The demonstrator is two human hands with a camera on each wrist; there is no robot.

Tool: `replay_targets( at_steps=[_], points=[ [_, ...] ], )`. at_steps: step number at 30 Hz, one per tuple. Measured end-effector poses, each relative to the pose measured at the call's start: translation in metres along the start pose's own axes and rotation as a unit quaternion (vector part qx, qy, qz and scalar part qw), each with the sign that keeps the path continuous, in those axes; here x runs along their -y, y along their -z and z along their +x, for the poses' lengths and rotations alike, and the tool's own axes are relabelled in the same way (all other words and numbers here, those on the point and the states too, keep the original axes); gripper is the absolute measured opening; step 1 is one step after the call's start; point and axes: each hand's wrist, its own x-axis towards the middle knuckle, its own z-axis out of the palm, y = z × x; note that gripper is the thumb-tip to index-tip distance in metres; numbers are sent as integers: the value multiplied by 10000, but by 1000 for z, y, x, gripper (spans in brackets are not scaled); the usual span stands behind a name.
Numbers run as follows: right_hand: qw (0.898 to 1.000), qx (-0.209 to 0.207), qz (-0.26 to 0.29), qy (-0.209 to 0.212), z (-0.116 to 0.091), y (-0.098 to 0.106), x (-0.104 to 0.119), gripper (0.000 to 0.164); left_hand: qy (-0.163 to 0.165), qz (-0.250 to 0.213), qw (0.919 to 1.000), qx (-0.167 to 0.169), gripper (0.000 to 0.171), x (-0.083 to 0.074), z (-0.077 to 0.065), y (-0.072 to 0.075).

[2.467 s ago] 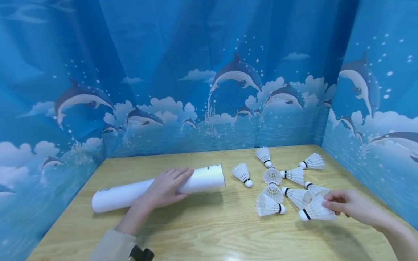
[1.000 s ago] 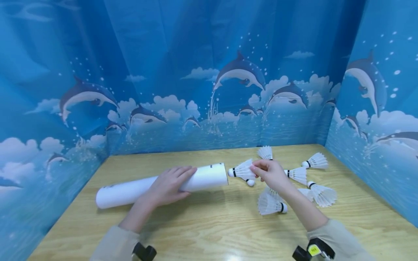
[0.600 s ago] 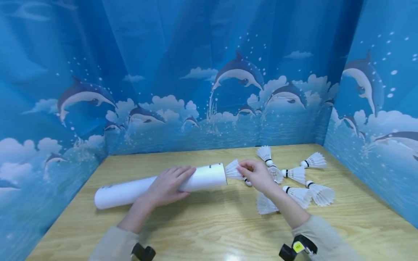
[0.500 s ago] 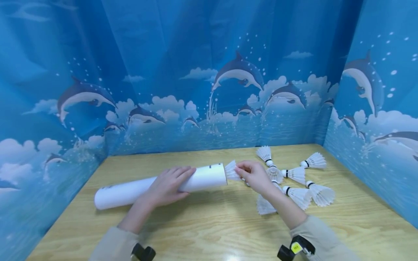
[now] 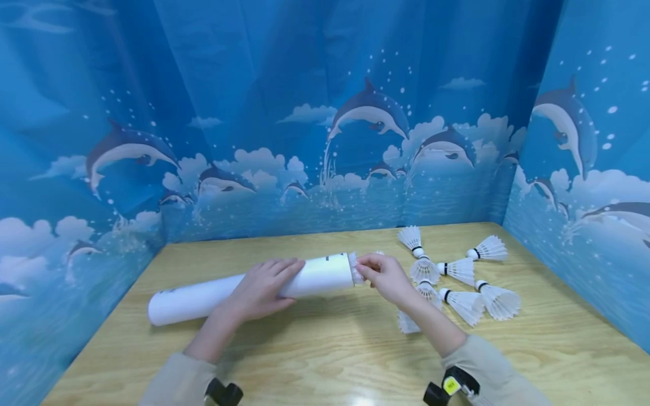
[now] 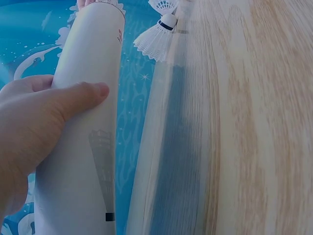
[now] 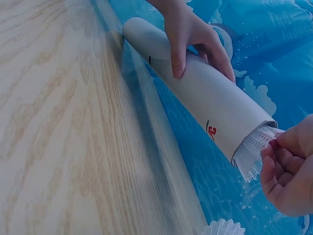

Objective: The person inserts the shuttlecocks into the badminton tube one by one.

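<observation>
My left hand (image 5: 259,290) grips a long white shuttlecock tube (image 5: 327,273) round its middle. The tube lies sideways, its right end slightly raised above the table. In the left wrist view the thumb (image 6: 90,93) presses along the tube's side. At the tube's open end, my right hand (image 5: 388,279) pinches the feathered skirt of a white shuttlecock (image 7: 252,149) between thumb and fingertips. Most of that shuttlecock is inside the tube, with only the skirt's edge sticking out; its cork is hidden. Red and black print (image 7: 211,131) marks the tube near the opening.
Several loose shuttlecocks (image 5: 459,272) lie on the wooden table (image 5: 325,349) to the right, some partly behind my right hand and forearm. One lies apart at the back right (image 5: 488,248). Blue curtains (image 5: 284,113) with dolphins stand behind and beside the table.
My right hand has picked up a shuttlecock at the right, brought it left to the tube's mouth and slid it in cork first. The left hand keeps its grip on the tube.
</observation>
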Motion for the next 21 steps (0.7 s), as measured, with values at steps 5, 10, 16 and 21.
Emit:
replay_targets(
  at_steps=[5, 10, 16, 21],
  points=[
    [9999, 35, 45, -87, 1, -2, -1, 17, 42, 20, 10000, 18, 79, 0, 0, 0],
    [9998, 67, 69, -202, 1, -5, -1, 16, -8, 8, 10000, -5, 79, 0, 0, 0],
    [9990, -199, 239, -322, 3, -10, -2, 10, 53, 48, 10000, 62, 79, -1, 0, 1],
    [9986, -473, 53, -246, 1, -12, -1, 9, 44, 62, 10000, 49, 79, -1, 0, 1]
  ],
)
